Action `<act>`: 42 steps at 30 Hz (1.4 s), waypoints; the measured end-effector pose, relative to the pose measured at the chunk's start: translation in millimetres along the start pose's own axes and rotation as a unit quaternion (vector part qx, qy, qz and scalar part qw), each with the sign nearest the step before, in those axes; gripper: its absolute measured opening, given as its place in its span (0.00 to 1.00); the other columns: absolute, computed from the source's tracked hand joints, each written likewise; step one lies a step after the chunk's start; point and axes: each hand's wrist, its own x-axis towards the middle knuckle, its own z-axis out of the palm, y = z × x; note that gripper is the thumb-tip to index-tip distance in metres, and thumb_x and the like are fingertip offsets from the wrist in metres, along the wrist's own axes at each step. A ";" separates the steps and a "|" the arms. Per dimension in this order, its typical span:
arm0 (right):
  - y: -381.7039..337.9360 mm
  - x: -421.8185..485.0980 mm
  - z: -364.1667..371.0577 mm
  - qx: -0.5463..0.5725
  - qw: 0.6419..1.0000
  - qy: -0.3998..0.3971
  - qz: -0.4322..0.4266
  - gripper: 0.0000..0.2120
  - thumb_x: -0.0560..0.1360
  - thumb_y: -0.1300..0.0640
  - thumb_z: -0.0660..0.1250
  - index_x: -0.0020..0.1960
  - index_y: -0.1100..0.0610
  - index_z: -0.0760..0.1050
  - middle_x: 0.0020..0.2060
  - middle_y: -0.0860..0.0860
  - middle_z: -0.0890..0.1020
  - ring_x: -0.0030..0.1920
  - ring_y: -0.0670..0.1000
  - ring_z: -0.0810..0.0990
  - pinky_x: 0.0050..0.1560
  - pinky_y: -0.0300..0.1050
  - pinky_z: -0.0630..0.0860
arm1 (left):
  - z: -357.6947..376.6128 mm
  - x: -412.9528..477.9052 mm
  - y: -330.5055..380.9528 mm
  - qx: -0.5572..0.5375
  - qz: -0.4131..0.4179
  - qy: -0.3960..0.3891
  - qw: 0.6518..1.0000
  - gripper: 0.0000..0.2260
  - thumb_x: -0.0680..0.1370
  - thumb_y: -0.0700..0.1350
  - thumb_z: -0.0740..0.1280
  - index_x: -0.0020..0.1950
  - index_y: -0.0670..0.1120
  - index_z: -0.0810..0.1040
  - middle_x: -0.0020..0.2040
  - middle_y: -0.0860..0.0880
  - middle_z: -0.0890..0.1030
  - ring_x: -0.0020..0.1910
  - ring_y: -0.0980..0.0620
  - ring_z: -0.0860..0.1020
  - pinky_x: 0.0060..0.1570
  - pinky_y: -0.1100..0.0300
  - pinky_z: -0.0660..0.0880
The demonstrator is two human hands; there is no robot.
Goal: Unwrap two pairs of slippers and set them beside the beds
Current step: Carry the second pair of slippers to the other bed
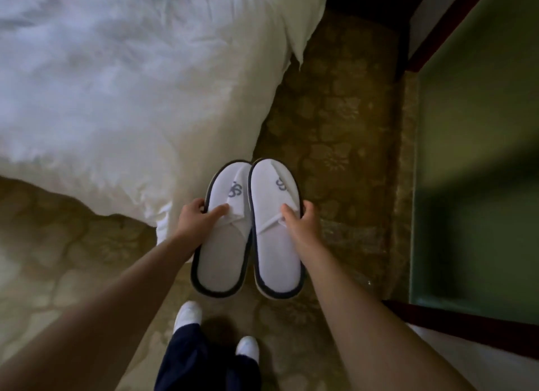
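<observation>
Two white slippers with dark trim and a grey monogram are held side by side above the carpet, toes pointing away from me. My left hand (196, 218) grips the left slipper (224, 244) at its outer edge, thumb on the folded upper. My right hand (300, 220) grips the right slipper (275, 244) the same way. No wrapping shows on them. The bed (122, 93) with its white duvet lies to the left, its corner close to the left slipper.
Patterned brownish carpet (335, 134) runs between the bed and a green-topped piece of furniture with a dark red frame (478, 157) on the right. My feet in white shoes (189, 315) and dark trousers stand just below the slippers.
</observation>
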 end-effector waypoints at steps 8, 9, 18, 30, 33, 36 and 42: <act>-66.3 -40.7 57.5 -0.069 0.991 -0.077 -0.090 0.28 0.77 0.47 0.62 0.73 0.53 0.58 0.65 0.55 0.72 0.58 0.54 0.75 0.51 0.48 0.74 | -102.3 -5.0 -24.6 -0.073 -0.043 0.073 0.994 0.16 0.74 0.50 0.70 0.55 0.40 0.78 0.44 0.43 0.79 0.45 0.42 0.79 0.43 0.52 0.76; -73.4 -44.9 68.7 -0.080 0.988 -0.084 -0.102 0.27 0.77 0.48 0.62 0.72 0.53 0.59 0.64 0.55 0.73 0.58 0.54 0.75 0.51 0.47 0.74 | -115.1 -5.2 -31.6 -0.084 -0.049 0.089 0.991 0.16 0.74 0.49 0.70 0.55 0.38 0.78 0.43 0.43 0.79 0.45 0.42 0.79 0.42 0.53 0.75; -103.0 -93.4 198.0 -0.127 0.973 -0.112 -0.154 0.26 0.75 0.49 0.64 0.70 0.55 0.63 0.63 0.56 0.75 0.59 0.57 0.76 0.57 0.52 0.76 | -225.0 0.1 -99.1 -0.170 -0.075 0.152 0.971 0.15 0.74 0.49 0.69 0.55 0.41 0.78 0.43 0.46 0.80 0.37 0.51 0.77 0.33 0.60 0.72; -132.0 -187.2 419.8 -0.144 0.969 -0.126 -0.157 0.26 0.75 0.50 0.64 0.70 0.56 0.63 0.64 0.56 0.75 0.60 0.58 0.76 0.55 0.47 0.74 | -437.1 11.1 -207.9 -0.231 -0.088 0.175 0.953 0.12 0.75 0.48 0.68 0.53 0.42 0.76 0.43 0.47 0.80 0.36 0.53 0.77 0.31 0.62 0.72; -144.9 -208.3 465.5 -0.120 0.971 -0.126 -0.162 0.26 0.76 0.51 0.64 0.71 0.57 0.63 0.65 0.56 0.74 0.60 0.56 0.75 0.49 0.42 0.69 | -485.4 17.1 -221.1 -0.240 -0.085 0.176 0.951 0.11 0.75 0.48 0.68 0.53 0.43 0.75 0.40 0.49 0.78 0.36 0.53 0.78 0.31 0.62 0.73; -160.2 -227.8 507.8 -0.116 0.967 -0.137 -0.182 0.24 0.76 0.51 0.64 0.70 0.56 0.64 0.63 0.55 0.75 0.53 0.52 0.75 0.48 0.43 0.71 | -535.0 25.1 -241.3 -0.256 -0.092 0.177 0.946 0.15 0.74 0.49 0.68 0.55 0.41 0.76 0.47 0.43 0.81 0.40 0.47 0.80 0.39 0.55 0.78; -194.3 -241.2 574.8 -0.140 0.959 -0.160 -0.187 0.23 0.77 0.50 0.63 0.69 0.55 0.63 0.60 0.55 0.76 0.48 0.51 0.75 0.41 0.43 0.74 | -610.3 41.1 -277.4 -0.285 -0.110 0.201 0.931 0.17 0.74 0.48 0.69 0.59 0.41 0.76 0.47 0.43 0.81 0.39 0.48 0.80 0.34 0.58 0.76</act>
